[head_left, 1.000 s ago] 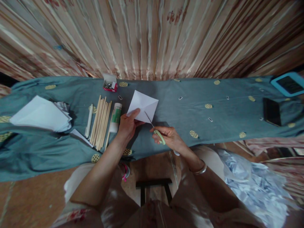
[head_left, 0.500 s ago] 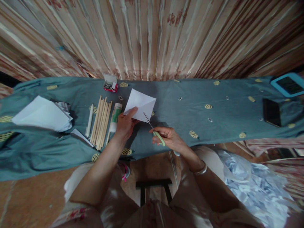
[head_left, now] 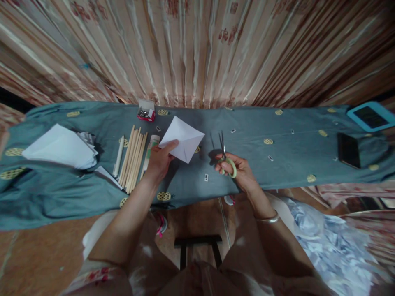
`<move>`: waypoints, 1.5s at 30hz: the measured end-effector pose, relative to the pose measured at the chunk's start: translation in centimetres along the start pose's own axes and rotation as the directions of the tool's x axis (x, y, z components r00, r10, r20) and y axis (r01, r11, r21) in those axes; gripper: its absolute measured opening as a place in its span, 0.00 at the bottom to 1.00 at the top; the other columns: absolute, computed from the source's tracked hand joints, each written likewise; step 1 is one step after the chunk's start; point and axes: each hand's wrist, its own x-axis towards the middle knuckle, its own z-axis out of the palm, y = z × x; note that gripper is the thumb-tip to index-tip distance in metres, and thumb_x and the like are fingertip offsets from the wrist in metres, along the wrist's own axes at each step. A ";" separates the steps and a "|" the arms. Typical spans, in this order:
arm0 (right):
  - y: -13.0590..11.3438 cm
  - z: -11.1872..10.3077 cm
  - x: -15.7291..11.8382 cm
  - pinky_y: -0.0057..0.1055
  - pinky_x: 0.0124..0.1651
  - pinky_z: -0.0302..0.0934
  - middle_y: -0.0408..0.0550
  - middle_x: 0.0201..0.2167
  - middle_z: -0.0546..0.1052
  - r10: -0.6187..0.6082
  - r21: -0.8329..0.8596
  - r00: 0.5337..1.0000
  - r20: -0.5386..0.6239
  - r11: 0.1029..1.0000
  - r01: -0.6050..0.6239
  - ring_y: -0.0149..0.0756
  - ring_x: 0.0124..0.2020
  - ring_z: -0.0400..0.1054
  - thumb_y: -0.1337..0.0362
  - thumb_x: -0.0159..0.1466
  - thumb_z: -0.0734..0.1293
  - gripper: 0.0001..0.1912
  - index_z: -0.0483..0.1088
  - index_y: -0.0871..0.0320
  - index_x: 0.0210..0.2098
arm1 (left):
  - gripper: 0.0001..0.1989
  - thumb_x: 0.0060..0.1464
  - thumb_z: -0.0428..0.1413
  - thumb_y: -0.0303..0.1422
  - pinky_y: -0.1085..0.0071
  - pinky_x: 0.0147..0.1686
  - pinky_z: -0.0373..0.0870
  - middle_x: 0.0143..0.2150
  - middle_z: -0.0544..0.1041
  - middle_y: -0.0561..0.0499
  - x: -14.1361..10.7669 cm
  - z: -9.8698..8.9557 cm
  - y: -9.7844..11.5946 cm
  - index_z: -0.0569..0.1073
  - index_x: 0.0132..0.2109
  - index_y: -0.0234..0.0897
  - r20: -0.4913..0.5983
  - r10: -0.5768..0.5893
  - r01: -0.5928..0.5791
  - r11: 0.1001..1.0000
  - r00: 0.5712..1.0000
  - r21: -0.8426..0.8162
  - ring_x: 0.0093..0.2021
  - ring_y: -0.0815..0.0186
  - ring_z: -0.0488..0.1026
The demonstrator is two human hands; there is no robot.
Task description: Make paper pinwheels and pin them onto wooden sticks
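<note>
A white square of paper (head_left: 187,137) with diagonal creases is pinched at its left corner by my left hand (head_left: 159,162), thumb on top. A short slit shows near its lower corner. My right hand (head_left: 236,168) grips a pair of scissors (head_left: 231,166) with light green handles, blades pointing up and away, apart from the paper. Just left of my left hand stands a white and green glue stick (head_left: 154,142), partly covered by the hand. Beside it lie several wooden sticks (head_left: 132,158) and a white pen (head_left: 118,156).
A stack of white paper (head_left: 61,148) lies at the left, with a paper strip (head_left: 108,176) near it. A small red box of metal pieces (head_left: 146,114) is at the back. A black phone (head_left: 348,150) and a blue-framed tablet (head_left: 372,117) rest at the right. Crumpled paper (head_left: 333,242) fills a bag below.
My right hand has drawn the scissors away from the paper to the right and turned their blades upward. My left hand still holds the paper.
</note>
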 end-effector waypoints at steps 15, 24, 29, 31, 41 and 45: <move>-0.2 1.2 1.3 0.24 0.26 0.56 0.33 0.20 0.70 0.000 0.012 1.000 -0.018 1.000 0.001 0.24 0.22 0.59 0.55 0.40 0.80 0.25 0.71 0.57 0.34 | 0.19 0.35 0.70 0.43 0.68 0.30 0.70 0.30 0.82 0.45 -1.7 0.9 -1.8 0.80 0.30 0.32 0.301 -0.235 0.164 0.956 0.924 0.245 0.29 0.59 0.77; 1.0 3.8 1.9 0.26 0.27 0.58 0.31 0.17 0.67 -0.056 0.041 0.971 -0.234 0.997 0.067 0.26 0.21 0.60 0.55 0.41 0.78 0.26 0.68 0.54 0.36 | 0.27 0.35 0.71 0.46 0.62 0.48 0.73 0.43 0.82 0.43 -3.8 2.3 -2.3 0.80 0.41 0.34 0.338 -0.191 0.145 0.977 0.922 0.155 0.47 0.54 0.78; 1.0 4.7 1.8 0.25 0.27 0.59 0.30 0.18 0.68 -0.051 0.104 0.975 -0.214 0.992 0.075 0.24 0.19 0.58 0.56 0.41 0.79 0.26 0.67 0.54 0.35 | 0.20 0.32 0.71 0.36 0.69 0.33 0.74 0.35 0.81 0.48 -4.2 2.6 -2.7 0.79 0.35 0.32 0.126 -0.190 0.169 0.972 0.974 0.164 0.33 0.63 0.76; 0.9 4.9 1.8 0.25 0.27 0.60 0.30 0.18 0.68 -0.049 0.128 0.980 -0.191 0.989 0.075 0.24 0.19 0.59 0.56 0.41 0.79 0.25 0.67 0.54 0.34 | 0.19 0.31 0.71 0.36 0.71 0.29 0.73 0.32 0.80 0.49 -4.1 2.7 -2.7 0.79 0.33 0.32 0.086 -0.183 0.168 0.973 0.979 0.161 0.30 0.65 0.75; 1.2 4.4 0.6 0.25 0.25 0.57 0.36 0.22 0.72 0.065 0.064 0.998 0.003 0.996 -0.065 0.26 0.22 0.62 0.51 0.42 0.81 0.27 0.71 0.56 0.36 | 0.17 0.34 0.70 0.37 0.75 0.21 0.67 0.33 0.80 0.50 -1.8 1.2 -1.3 0.77 0.32 0.34 -0.035 -0.006 0.012 0.987 0.999 0.158 0.29 0.66 0.73; 1.1 3.1 -0.6 0.25 0.26 0.59 0.37 0.22 0.71 0.117 -0.006 0.975 0.188 0.993 -0.118 0.26 0.23 0.64 0.51 0.47 0.79 0.24 0.74 0.56 0.37 | 0.20 0.34 0.70 0.35 0.75 0.21 0.65 0.36 0.80 0.53 -0.9 0.8 -0.4 0.76 0.37 0.36 -0.079 0.039 -0.030 0.993 0.996 0.113 0.32 0.67 0.74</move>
